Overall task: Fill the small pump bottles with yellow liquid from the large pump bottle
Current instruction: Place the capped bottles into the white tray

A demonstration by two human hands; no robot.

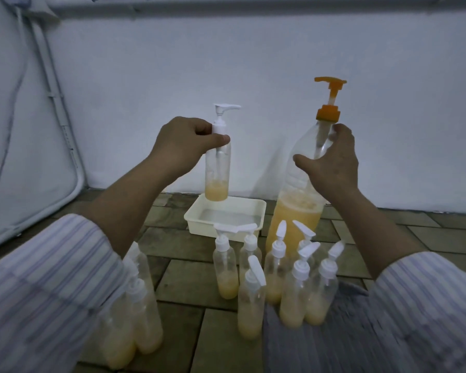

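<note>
Clear small bottle (217, 168) hanging below left grip (184, 140)

One head-worn view, looking forward and down

We see everything through a single wide-angle camera on the head, aimed ahead and downward over both forearms toward the tiled floor (199, 281) and the white wall (253, 63) behind; the hands sit near mid-frame, close to us, and straight lines bow at the edges.
</note>
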